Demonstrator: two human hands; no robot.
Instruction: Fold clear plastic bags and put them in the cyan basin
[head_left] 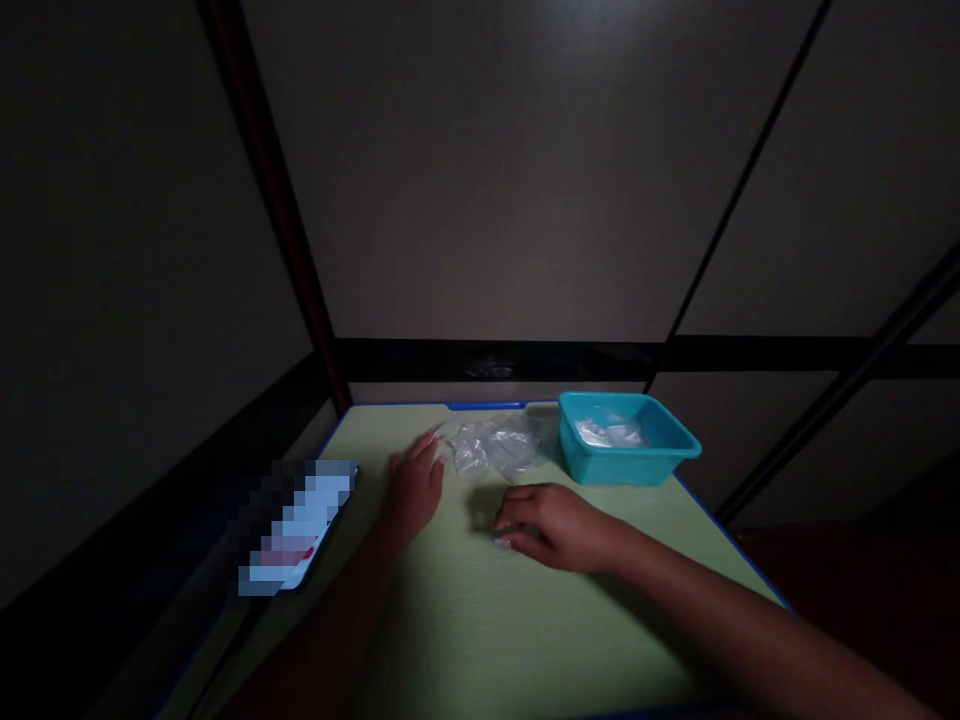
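Observation:
A crumpled clear plastic bag (499, 445) lies near the far side of the green table. The stretched fingers of my left hand (414, 488) reach the bag's left edge, thumb held apart. Nearer to me, my right hand (551, 525) hovers over or rests on the tabletop, fingers loosely bent and a gap between them and the thumb. Nothing shows in its grasp. Right of the bag stands a turquoise plastic basin (619, 467) with more clear plastic (611, 432) inside.
The small green table (465, 620) has a blue edge. On its left side a phone (311, 525) with a lit, blurred screen leans at a tilt, a cable below it. Pale panels (495, 200) with dark strips rise behind the table.

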